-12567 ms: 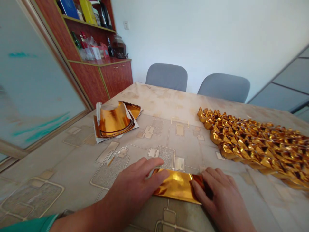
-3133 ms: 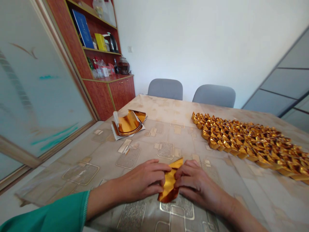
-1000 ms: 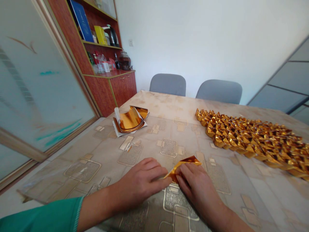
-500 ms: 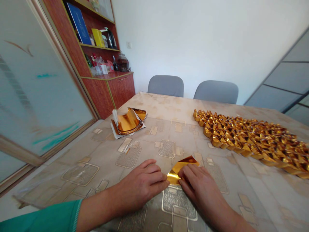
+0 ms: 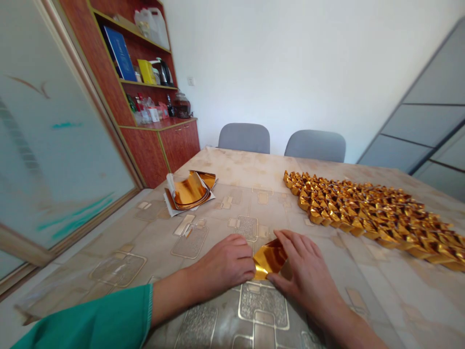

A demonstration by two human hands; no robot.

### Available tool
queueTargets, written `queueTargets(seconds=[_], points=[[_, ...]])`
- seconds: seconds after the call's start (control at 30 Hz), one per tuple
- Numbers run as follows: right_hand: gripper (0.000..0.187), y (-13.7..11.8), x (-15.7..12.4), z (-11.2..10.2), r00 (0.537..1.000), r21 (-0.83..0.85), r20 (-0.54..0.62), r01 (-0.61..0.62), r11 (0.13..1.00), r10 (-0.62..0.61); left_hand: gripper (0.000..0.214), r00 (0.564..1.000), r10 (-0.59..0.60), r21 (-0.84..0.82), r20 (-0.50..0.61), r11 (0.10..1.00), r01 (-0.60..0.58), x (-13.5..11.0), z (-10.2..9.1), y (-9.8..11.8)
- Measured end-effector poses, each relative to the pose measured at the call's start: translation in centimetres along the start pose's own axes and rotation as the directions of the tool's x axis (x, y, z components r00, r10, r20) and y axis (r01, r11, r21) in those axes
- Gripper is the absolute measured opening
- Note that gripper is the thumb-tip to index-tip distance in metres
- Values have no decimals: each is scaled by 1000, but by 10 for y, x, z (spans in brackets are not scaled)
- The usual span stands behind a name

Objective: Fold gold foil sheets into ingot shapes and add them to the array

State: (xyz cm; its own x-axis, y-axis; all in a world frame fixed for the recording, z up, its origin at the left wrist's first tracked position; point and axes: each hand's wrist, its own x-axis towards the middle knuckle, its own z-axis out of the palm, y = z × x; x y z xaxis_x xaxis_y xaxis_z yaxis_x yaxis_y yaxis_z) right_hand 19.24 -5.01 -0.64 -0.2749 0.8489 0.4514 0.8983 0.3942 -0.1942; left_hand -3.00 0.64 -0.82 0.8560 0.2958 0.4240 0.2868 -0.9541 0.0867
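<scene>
A folded piece of gold foil [image 5: 269, 259] lies on the patterned table cover [image 5: 232, 167], between my hands. My left hand [image 5: 223, 264] presses its fingertips against the foil's left corner. My right hand [image 5: 303, 271] arches over the foil's right side, with the thumb along its lower edge. To the far left lies a curled stack of gold foil sheets on white paper [image 5: 189, 191]. A large mass of folded gold foil ingots [image 5: 363, 213] covers the table's right side, beyond my right hand.
Two grey chairs [image 5: 244, 138] stand beyond the table's far edge. A red-brown wooden cabinet [image 5: 145, 155] with shelves of bottles, a kettle and a blue book stands at the back left. A frosted glass door [image 5: 61, 145] runs along the left.
The foil piece has turned and now sits more compactly between my hands. My right hand has risen and opened over it, and the view has shifted slightly.
</scene>
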Motion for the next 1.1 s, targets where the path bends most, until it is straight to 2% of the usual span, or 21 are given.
queueTargets(seconds=[0.17,0.23,0.3,0.5,0.67,0.8,0.87,0.93,1.1], points=[[46,-5,0,-3,992,52,115,-50,997,44,21,991,-107,-134,80,984,117,-2,-7,-2],[34,-7,-1,-5,984,82,168,-65,995,50,17,988,-104,-152,110,981,120,-1,-10,-5],[22,-7,-1,-5,978,106,204,-66,992,43,22,987,-84,-154,137,982,105,1,-13,-8],[32,-4,-4,-3,988,20,153,-25,999,22,23,967,-82,-146,239,982,120,0,-14,-13],[34,0,-9,-4,987,-69,149,-50,996,60,29,978,-121,-82,172,987,137,-4,-11,-12],[34,1,-14,-2,990,-128,142,35,991,-17,32,991,-116,10,66,993,116,-2,-12,-12],[36,1,-18,-1,989,-167,138,71,983,-48,23,996,-92,77,15,993,91,-1,-13,-12],[35,2,-22,0,988,-196,138,99,976,-72,15,999,-41,121,17,992,39,0,-14,-10],[27,3,-23,-4,984,-187,131,143,972,-119,22,994,55,112,93,992,-66,-1,-14,-8]])
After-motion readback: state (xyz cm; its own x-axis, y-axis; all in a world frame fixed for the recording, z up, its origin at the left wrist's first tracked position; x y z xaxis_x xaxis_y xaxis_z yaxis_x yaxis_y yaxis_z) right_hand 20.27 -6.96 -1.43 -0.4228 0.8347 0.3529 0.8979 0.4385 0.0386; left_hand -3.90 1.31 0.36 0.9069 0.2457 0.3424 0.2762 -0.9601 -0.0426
